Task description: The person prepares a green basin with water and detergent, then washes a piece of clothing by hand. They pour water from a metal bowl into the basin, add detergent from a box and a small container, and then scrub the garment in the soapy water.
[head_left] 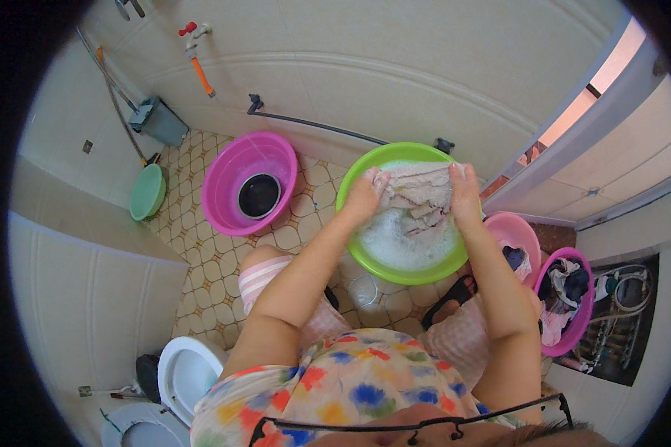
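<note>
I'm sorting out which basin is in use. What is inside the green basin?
The green basin holds white suds and a pale cloth, gripped by the left hand and right hand. Foam hides the bottom.

A short-sleeved top (335, 380) printed with blue, red, orange and yellow flowers on a pale ground is worn, with pink-and-white checked shorts (455, 335) (a striped hem shows at the left leg). Both forearms are left bare; a dark sandal (451, 296) is seen on the right foot

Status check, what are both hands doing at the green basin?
Left hand and right hand grip pale cloth. Over sudsy green basin. Nothing blocking.
</note>
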The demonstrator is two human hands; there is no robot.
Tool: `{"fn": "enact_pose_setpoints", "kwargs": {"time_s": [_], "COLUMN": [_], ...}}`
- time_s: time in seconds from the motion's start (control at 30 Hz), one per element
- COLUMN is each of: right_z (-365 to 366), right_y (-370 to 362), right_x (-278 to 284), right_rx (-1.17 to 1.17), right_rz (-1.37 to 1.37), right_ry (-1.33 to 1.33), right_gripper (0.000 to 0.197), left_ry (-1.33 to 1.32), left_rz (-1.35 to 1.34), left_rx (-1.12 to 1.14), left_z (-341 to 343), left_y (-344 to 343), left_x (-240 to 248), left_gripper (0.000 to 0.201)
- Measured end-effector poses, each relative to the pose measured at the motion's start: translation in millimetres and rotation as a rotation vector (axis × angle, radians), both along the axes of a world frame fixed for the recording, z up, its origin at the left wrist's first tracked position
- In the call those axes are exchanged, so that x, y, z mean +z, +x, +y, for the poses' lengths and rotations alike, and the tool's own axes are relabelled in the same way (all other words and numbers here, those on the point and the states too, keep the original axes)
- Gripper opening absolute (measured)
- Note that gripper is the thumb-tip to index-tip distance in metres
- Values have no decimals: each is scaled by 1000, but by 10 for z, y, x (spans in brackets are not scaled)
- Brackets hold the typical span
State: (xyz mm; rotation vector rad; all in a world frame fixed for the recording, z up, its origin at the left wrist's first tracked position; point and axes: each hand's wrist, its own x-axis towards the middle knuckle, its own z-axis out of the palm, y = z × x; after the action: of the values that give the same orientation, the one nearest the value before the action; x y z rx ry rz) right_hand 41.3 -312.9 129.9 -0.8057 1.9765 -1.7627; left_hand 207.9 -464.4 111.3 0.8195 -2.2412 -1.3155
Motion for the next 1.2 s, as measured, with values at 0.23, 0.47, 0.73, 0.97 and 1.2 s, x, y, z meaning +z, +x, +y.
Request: {"fn": "enact_pose_setpoints", "kwargs": {"time_s": [0.23, 0.47, 0.73, 0.97, 1.2], "right_z": [-96, -258, -443, -453, -404], "right_y": [572, 876, 931, 504, 1132], "right_x": [81, 144, 108, 100, 132], "right_rx": [257, 334, 236, 99, 263], "right_rz": [822, 1322, 1094, 828, 1085], "right_ry": [64, 207, 68, 232, -32], "right_gripper": [15, 9, 21, 21, 19], "left_ry": [797, 1506, 1427, 1404, 686], "left_rz": [378, 565, 612, 585, 436], "left_rx": [133, -47, 7, -8, 173], "left_z": [293, 548, 504, 631, 251], "left_y": [-326, -239, -302, -357, -473], "left_x": [-228, -111, -125, 56, -998], "left_gripper": [38, 34, 33, 33, 30]}}
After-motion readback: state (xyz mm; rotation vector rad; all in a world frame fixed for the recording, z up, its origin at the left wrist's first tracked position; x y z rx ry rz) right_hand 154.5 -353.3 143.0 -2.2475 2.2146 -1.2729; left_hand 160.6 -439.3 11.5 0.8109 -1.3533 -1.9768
